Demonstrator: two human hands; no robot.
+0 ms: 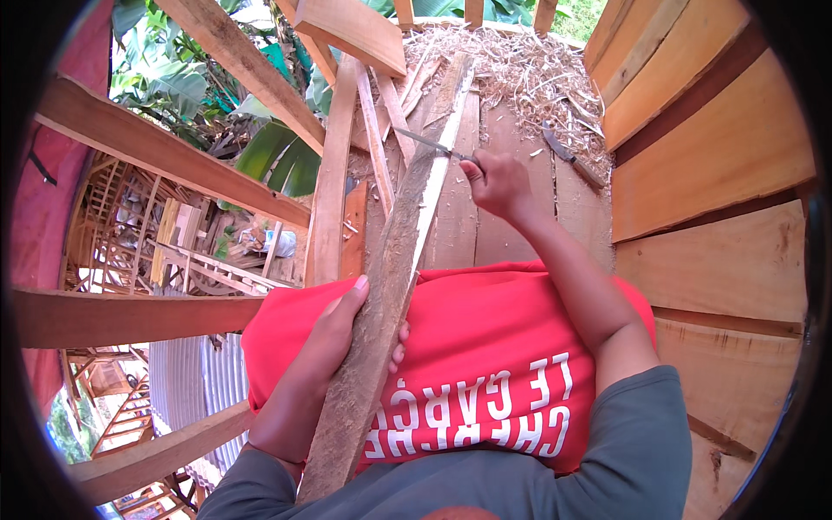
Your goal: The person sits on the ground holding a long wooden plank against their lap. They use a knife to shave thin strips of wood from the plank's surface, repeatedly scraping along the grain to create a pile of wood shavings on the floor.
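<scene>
A long rough plank (397,234) slants across my lap from my chest to the floor ahead. My left hand (342,325) grips its near part, thumb on top and fingertips showing round the right edge. A knife (422,140) with a thin blade is in my right hand (500,184). The blade lies crosswise at the plank's far half, pointing left. Pale, freshly cut wood shows along the plank's right edge. My fingers cover most of the knife's handle. Under the plank, a red printed cloth (485,334) covers my legs.
Curly wood shavings (537,74) are heaped at the far end of the board floor (503,230). A second, curved knife (572,158) lies there at the right. Wooden plank walls (715,156) rise on the right. Open railings (173,160) stand on the left, with loose strips (373,139) near them.
</scene>
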